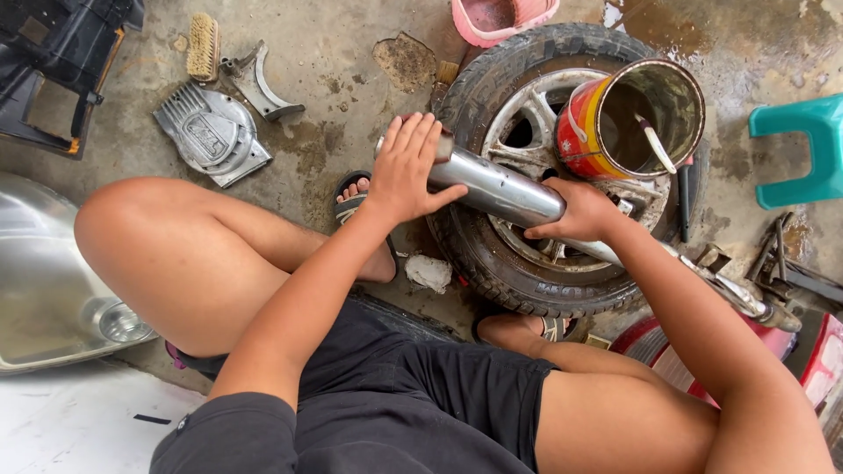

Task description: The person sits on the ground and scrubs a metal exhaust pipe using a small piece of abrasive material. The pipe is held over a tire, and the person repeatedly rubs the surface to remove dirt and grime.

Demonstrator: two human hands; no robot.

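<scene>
A shiny metal exhaust pipe [500, 189] lies across a black car tyre with a silver alloy wheel [518, 263]. My left hand [408, 167] rests flat over the pipe's near-left end, fingers together and stretched out. My right hand [580, 211] is closed around the pipe's middle, over the wheel hub. The pipe's thinner end [746, 298] runs off to the right. I am squatting, knees wide, one sandalled foot [351, 197] beside the tyre.
A red and yellow tin can [615, 118] with a stick inside sits on the wheel. A grey engine cover [211, 132], a metal bracket [259, 83] and a brush [204, 44] lie on the concrete at left. A teal stool [803, 145] stands right; a pink basket [500, 17] above.
</scene>
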